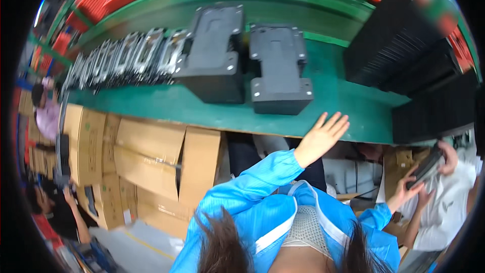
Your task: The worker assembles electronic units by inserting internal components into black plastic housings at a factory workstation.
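Observation:
My left hand (323,137) reaches out over the front edge of the green bench, fingers stretched and apart, with nothing in it. Close to it stands a stack of dark grey, notched plastic panels (279,65); a taller stack of the same kind (214,45) is left of that one. Off to the right, my right hand (405,188) grips the lower end of a dark, flat, oblong panel (427,167). Another person's hand (447,157) is on the panel's upper end. That person's other hand (425,199) is beside mine; whether it touches the panel, I cannot tell.
A row of silver metal frames (126,55) lines the green bench (161,102) at the left. Tall black stacks (389,35) stand at the right. Cardboard boxes (149,156) sit below the bench. A co-worker in white (449,207) is close at right; others (48,114) are at left.

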Available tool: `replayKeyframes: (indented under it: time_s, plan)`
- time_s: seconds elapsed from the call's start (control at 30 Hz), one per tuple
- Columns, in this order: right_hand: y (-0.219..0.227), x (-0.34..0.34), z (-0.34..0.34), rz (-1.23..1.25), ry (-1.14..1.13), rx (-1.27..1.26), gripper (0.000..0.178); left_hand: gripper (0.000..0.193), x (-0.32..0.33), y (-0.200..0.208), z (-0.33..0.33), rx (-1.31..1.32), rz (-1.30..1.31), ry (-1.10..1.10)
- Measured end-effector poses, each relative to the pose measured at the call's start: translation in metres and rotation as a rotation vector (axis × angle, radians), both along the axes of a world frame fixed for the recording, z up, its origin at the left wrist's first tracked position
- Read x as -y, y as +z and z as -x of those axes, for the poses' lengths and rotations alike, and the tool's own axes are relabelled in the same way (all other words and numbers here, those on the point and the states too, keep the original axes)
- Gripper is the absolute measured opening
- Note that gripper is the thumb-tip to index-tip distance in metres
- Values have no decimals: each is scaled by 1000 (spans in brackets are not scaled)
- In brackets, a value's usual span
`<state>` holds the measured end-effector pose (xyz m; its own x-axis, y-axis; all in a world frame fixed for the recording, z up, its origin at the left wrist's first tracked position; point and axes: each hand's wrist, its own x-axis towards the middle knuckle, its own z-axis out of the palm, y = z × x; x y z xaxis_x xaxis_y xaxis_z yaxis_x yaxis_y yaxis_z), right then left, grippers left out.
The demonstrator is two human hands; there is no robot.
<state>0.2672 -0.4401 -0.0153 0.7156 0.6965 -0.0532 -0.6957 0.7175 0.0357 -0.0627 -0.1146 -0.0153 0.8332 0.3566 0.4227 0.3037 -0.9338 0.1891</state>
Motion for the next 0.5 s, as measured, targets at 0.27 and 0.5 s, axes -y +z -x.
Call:
replayKeyframes:
  time_s: [0.27,0.5]
  plan:
    - [-13,33,-57,-166,-126,-145,74,61,2,-2,1,-31,-27,34]
    - [50,18,-106,-43,-294,142,70,59,3,-1,0,-5,27,8]
